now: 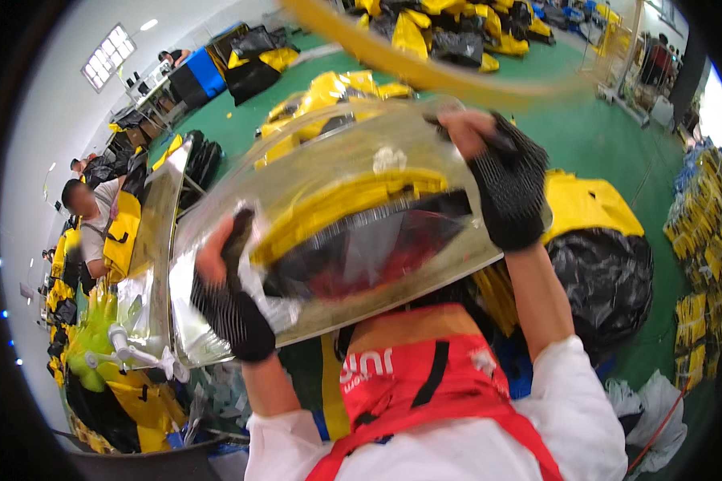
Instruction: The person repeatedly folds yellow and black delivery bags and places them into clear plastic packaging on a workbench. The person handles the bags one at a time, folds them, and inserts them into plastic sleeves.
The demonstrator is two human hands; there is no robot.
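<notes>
A folded yellow-and-black bundle (353, 212) lies on the worktable in front of me, with reddish reflections on its dark part. Clear plastic that looks like a bag (313, 152) spreads over and around it. My left hand (229, 293), in a black glove with bare fingertips, is closed on the plastic at the bundle's left end. My right hand (504, 176), gloved the same way, pinches the plastic at its far right corner. The fingertips of both hands are slightly blurred.
A blurred yellow band (449, 76) arcs across the top. At right stand a yellow-and-black bundle (598, 256) and stacked yellow packs (702, 264). More yellow pieces (329, 92) lie beyond the table. A white clamp arm (132, 349) is at left; a co-worker (96, 212) handles yellow material there.
</notes>
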